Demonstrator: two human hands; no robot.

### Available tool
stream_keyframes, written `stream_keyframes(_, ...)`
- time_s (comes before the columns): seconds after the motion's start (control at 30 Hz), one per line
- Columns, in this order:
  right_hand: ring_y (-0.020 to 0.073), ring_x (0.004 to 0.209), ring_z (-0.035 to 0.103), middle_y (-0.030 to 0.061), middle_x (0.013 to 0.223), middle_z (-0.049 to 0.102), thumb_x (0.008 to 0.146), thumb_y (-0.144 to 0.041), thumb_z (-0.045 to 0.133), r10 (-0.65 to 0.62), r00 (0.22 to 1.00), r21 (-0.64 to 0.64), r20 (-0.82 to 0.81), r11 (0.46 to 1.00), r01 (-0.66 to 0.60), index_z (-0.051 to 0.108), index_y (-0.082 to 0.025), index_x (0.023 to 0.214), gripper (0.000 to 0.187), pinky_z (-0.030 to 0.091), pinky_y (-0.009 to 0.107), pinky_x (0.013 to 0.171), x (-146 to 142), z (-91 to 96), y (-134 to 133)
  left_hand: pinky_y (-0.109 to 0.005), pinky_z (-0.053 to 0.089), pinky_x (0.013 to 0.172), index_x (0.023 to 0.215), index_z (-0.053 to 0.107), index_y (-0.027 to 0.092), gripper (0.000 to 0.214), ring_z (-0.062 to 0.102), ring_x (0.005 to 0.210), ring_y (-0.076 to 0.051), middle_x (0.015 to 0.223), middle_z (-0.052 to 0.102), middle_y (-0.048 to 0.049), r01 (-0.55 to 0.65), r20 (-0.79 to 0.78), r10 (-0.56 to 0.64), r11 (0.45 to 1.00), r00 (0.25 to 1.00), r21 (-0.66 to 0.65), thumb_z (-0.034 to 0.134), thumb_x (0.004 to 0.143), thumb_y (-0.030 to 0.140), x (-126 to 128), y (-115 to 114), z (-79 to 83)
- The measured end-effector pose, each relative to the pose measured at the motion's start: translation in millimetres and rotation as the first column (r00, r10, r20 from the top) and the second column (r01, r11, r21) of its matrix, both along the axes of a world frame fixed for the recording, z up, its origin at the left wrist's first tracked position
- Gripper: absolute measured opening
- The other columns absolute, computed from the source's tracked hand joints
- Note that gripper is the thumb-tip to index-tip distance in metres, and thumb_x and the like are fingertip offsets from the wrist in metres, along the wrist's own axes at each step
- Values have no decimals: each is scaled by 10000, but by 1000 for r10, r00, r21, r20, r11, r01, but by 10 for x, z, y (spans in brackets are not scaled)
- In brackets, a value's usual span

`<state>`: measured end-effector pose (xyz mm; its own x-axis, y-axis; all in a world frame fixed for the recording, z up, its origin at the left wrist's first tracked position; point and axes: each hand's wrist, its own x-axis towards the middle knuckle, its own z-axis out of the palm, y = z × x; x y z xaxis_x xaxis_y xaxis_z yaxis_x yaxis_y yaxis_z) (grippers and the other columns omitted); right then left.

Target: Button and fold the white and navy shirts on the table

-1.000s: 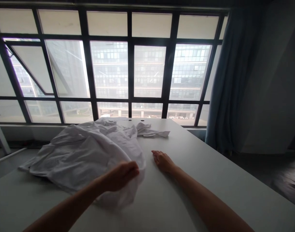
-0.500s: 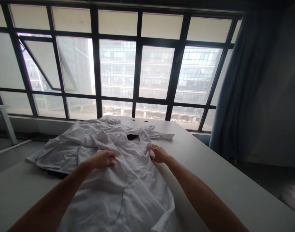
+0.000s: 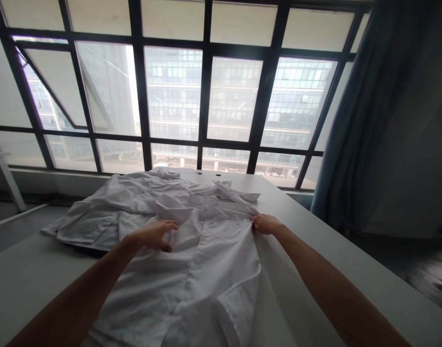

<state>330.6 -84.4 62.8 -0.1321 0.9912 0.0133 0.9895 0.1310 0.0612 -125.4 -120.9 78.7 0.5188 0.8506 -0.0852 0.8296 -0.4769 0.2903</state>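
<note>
A white button-front garment (image 3: 206, 260) lies spread over the near part of the table, its placket running toward me and its cloth wrinkled. At its right edge, my right hand (image 3: 266, 224) is closed in a pinch on the fabric, drawing it taut sideways. My left hand (image 3: 155, 235) rests on the left part of the same garment, thumb and fingers apart. Beyond both hands, more crumpled white cloth (image 3: 134, 193) is heaped, with a sleeve-like piece (image 3: 249, 196) pointing right. Whether that cloth is a separate garment I cannot tell.
The white table (image 3: 314, 270) stretches to a large black-framed window (image 3: 202, 96). Two dark round holes sit near its far edge. A blue-grey curtain (image 3: 361, 144) hangs at the right. Another white table's leg (image 3: 11, 183) stands at the left.
My right hand has moved right with the garment's edge, flattening its upper part and covering the dark gap. My left hand's fingers have spread slightly. The view has tilted down a little.
</note>
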Motion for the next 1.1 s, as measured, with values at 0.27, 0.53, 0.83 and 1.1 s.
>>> stream_keyframes(0.27,264,1149,627,101,1315,635,837,-63,499,-17,994,185,-108,982,36,703,-210,1215,455,455,361,996,218,3,-199,-451,425,1060,1361,577,195,707,524,1280,-357,1419,548,-150,-7,-142,12,999,990,32,721,741,503,343,-263,127)
stream_keyframes(0.53,160,701,626,67,869,724,819,-450,705,366,750,-4,-552,898,-441,776,-160,926,317,464,234,601,-543,84,-677,-440,488,965,1290,621,182,619,612,1130,-343,1305,614,-145,81,-275,-63,995,959,57,751,738,429,526,-337,191)
stream_keyframes(0.83,116,635,605,-28,748,700,645,-271,834,317,874,-477,-368,743,-470,738,-186,796,198,415,187,559,-867,454,-1441,-381,418,1080,1299,620,276,524,528,1300,-300,1478,513,-59,243,12,-243,964,970,-107,716,801,408,521,-549,197)
stream_keyframes(1.1,156,534,624,-55,505,617,585,-305,862,159,987,-793,1,602,-96,624,-219,607,254,449,234,570,-685,657,-1637,-501,319,1143,1471,458,235,1046,288,1445,-424,1587,327,-159,192,-124,-205,975,971,-110,825,570,620,567,-880,47)
